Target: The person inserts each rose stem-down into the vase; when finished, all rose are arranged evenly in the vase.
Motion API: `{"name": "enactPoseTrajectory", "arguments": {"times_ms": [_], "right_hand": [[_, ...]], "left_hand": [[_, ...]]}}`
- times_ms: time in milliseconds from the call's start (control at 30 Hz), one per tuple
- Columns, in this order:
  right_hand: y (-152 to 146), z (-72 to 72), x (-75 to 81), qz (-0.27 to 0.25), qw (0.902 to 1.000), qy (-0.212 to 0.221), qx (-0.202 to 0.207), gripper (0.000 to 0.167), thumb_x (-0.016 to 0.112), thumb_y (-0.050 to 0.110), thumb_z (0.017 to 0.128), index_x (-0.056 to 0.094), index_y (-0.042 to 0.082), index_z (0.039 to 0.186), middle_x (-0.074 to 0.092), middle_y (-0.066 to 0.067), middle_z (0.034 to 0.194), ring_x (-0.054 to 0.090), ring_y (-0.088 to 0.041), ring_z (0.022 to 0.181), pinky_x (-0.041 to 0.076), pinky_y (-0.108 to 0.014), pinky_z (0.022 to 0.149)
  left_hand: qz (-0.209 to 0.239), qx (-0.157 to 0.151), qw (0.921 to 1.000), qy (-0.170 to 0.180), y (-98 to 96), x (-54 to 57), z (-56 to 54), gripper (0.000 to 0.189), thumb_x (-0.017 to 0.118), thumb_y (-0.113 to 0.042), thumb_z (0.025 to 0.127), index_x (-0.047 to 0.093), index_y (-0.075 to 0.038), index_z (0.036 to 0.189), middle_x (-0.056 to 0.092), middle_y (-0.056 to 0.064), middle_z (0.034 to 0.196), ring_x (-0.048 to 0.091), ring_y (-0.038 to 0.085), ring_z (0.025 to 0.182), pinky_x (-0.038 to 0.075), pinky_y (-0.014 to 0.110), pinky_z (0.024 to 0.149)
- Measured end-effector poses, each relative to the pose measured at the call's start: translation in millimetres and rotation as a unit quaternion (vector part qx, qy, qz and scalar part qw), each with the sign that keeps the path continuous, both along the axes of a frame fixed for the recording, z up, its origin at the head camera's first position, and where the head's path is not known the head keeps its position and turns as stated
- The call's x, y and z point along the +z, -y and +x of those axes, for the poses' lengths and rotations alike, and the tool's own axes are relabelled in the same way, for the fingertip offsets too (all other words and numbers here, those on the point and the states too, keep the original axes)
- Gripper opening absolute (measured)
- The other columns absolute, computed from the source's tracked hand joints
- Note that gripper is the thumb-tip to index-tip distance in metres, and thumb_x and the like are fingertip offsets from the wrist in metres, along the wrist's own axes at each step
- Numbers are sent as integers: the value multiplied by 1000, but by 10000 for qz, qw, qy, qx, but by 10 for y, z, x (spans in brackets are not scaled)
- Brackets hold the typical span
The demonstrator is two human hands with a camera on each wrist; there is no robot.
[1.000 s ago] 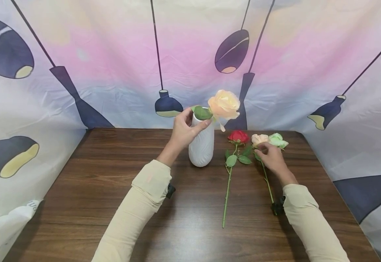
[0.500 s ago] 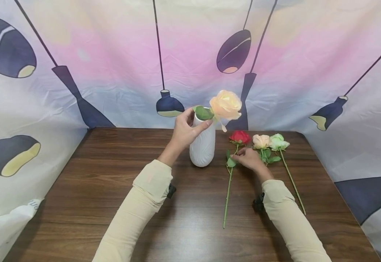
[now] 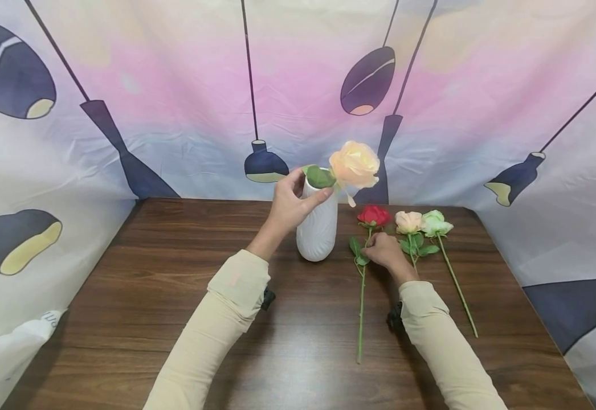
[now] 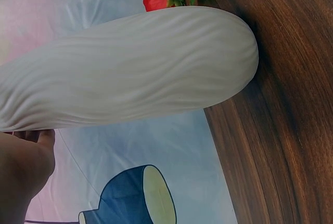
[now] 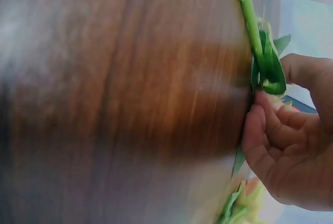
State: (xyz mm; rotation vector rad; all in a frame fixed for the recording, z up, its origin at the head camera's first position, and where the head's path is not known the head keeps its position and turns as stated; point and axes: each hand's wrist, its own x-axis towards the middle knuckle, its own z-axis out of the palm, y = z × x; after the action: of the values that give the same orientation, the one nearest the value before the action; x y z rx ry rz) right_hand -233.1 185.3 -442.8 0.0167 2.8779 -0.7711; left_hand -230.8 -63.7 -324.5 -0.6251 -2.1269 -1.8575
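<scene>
Left hand (image 3: 290,202) on the vase (image 3: 315,233), right hand (image 3: 386,250) on the red rose (image 3: 374,216)

Two cream sleeves (image 3: 211,341) reach in over a dark wood-grain desk (image 3: 139,319). Between them, the lower end of the red rose's green stem points back toward the person. Farther along that stem, the right hand's curled fingers pinch it among the leaves, below the bloom. Past the right wrist, a small peach rose (image 3: 408,222) and a pale green rose (image 3: 435,222) lie with their blooms side by side; the green one's bare stem slants nearer, right of the sleeve. The white, wavy-ribbed vase stands left of the red rose, the left hand's fingers wrapped around it near the rim, thumb across the front. A large peach rose (image 3: 355,164) leans rightward at its mouth. Behind hangs a pastel backdrop (image 3: 185,114) printed with dark lamps.
</scene>
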Motion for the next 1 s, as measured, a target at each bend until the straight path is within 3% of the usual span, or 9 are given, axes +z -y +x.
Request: {"name": "enactPoseTrajectory", "arguments": {"times_ms": [133, 233, 467, 600, 700, 833, 1000], "right_hand": [[47, -1, -4, 293, 9994, -24, 174, 44, 64, 24, 89, 39, 18, 53, 29, 8, 52, 31, -15, 56, 35, -30, 59], [58, 0, -11, 348, 9990, -62, 278, 49, 62, 26, 91, 34, 20, 51, 24, 9, 49, 26, -13, 53, 33, -29, 57], [-37, -35, -67, -747, 9966, 9, 347, 45, 58, 24, 94, 37, 18, 54, 29, 9, 50, 27, -10, 51, 34, -27, 57], [-90, -47, -77, -1383, 9900, 92, 272, 26, 53, 18, 93, 53, 9, 69, 41, 5, 62, 38, -12, 60, 37, -26, 62], [-91, -37, -63, -1734, 9845, 152, 235, 21, 49, 13, 96, 64, -2, 97, 56, -5, 83, 47, -15, 75, 41, -26, 69], [-74, -35, -13, -2330, 9716, 322, 262, 32, 45, 4, 99, 58, -12, 124, 61, -19, 107, 53, -14, 84, 49, -25, 72], [-37, -58, 152, -3101, 9494, 434, 218, 33, 47, 1, 101, 52, -12, 131, 64, -19, 113, 60, -7, 80, 60, -27, 71]], "left_hand": [[-43, 10, 10000, 0, -1, 9, 7, 48, 78, -7, 87, 61, 3, 131, 68, 21, 124, 68, 29, 117, 56, 40, 104], [-63, 6, 10000, 23, -4, 15, 7, 49, 78, -8, 87, 60, 3, 132, 68, 20, 124, 67, 29, 118, 55, 40, 105], [-69, 16, 10000, 67, 0, 15, -2, 50, 79, -9, 87, 60, 2, 132, 68, 20, 126, 67, 28, 119, 55, 38, 105], [-43, 15, 10000, 63, 3, 14, -1, 50, 79, -8, 87, 61, 2, 132, 68, 20, 125, 68, 28, 118, 55, 39, 105], [-35, 16, 10000, 72, 2, 17, 6, 49, 79, -9, 87, 61, 2, 131, 69, 19, 124, 68, 28, 117, 55, 39, 104], [-49, 11, 9999, 118, -6, 21, 19, 50, 79, -10, 87, 61, 1, 131, 69, 19, 124, 68, 27, 116, 56, 38, 104], [-33, 46, 9999, 119, -2, 25, 21, 50, 79, -9, 86, 61, 3, 131, 69, 20, 124, 68, 27, 116, 56, 38, 104]]}}
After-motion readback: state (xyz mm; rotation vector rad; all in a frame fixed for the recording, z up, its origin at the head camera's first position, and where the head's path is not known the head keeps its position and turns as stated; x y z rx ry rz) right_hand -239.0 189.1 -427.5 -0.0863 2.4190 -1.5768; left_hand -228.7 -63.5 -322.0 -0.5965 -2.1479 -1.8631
